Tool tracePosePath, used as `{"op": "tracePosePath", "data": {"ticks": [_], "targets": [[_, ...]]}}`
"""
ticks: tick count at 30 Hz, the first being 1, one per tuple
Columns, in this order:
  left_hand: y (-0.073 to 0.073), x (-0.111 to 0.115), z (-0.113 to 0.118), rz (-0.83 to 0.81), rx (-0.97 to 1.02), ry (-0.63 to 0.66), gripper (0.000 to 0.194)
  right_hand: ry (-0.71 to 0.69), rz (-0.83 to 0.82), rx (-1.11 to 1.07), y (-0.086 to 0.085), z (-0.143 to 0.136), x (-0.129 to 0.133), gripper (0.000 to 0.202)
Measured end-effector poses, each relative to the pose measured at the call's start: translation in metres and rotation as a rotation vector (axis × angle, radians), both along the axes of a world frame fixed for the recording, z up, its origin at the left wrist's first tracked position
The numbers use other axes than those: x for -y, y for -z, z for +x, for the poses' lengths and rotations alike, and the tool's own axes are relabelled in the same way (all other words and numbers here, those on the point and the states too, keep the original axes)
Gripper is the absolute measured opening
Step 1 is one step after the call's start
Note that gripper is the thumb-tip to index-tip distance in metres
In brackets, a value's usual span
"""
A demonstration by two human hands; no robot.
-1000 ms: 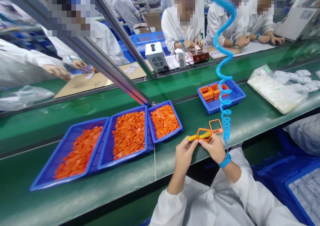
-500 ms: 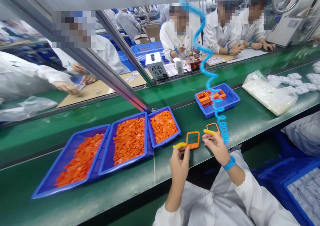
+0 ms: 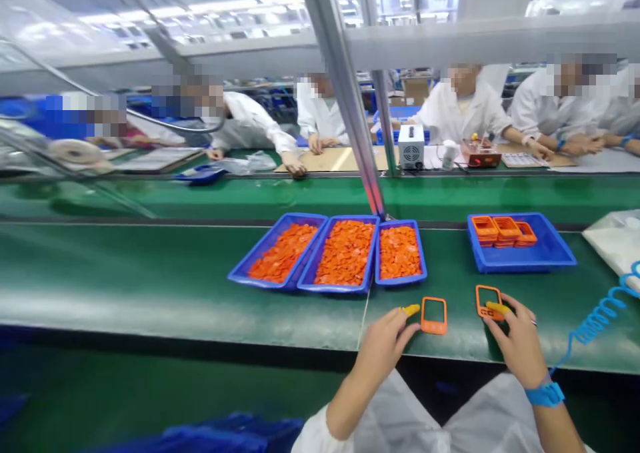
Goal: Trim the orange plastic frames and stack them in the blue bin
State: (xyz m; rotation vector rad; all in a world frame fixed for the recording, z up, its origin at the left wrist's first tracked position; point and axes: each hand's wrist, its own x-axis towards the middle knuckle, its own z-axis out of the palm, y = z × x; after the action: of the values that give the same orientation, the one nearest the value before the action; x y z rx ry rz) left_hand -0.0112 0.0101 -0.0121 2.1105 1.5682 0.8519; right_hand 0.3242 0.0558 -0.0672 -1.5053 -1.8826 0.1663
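Observation:
Two small orange plastic frames lie over the green bench in front of me. My left hand (image 3: pixel 387 336) is just left of the nearer orange frame (image 3: pixel 433 328). Its thumb and forefinger are apart, and the thumb tip is close to the frame's left edge; whether they touch I cannot tell. My right hand (image 3: pixel 520 339) has its fingers round the other orange frame (image 3: pixel 477 297), with the thumb at the bottom edge and the forefinger across the lower panel. Both forefingers wear yellow finger cots. A blue band circles my right wrist.
Three blue trays hold loose orange pieces, the nearest being the right-hand tray (image 3: pixel 401 281). Another blue tray (image 3: pixel 555 256) holds stacked orange frames. A blue coiled hose (image 3: pixel 600 309) and a white bag (image 3: pixel 617 243) are at the right. Co-workers in white sit beyond a metal post (image 3: pixel 345 86).
The view has swung left and up. My right hand, earlier beside its orange frame, now has its fingers on it. My left hand stays by the other frame.

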Motion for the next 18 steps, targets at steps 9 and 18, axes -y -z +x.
{"op": "tracePosePath", "data": {"ticks": [9, 18], "targets": [[-0.062, -0.073, -0.149, -0.099, -0.342, -0.342, 0.018, -0.033, -0.024, 0.035, -0.003, 0.003, -0.006, 0.063], [-0.055, -0.132, -0.164, -0.235, -0.441, -0.228, 0.011, -0.055, -0.081, -0.009, -0.003, 0.011, -0.010, 0.061]]}}
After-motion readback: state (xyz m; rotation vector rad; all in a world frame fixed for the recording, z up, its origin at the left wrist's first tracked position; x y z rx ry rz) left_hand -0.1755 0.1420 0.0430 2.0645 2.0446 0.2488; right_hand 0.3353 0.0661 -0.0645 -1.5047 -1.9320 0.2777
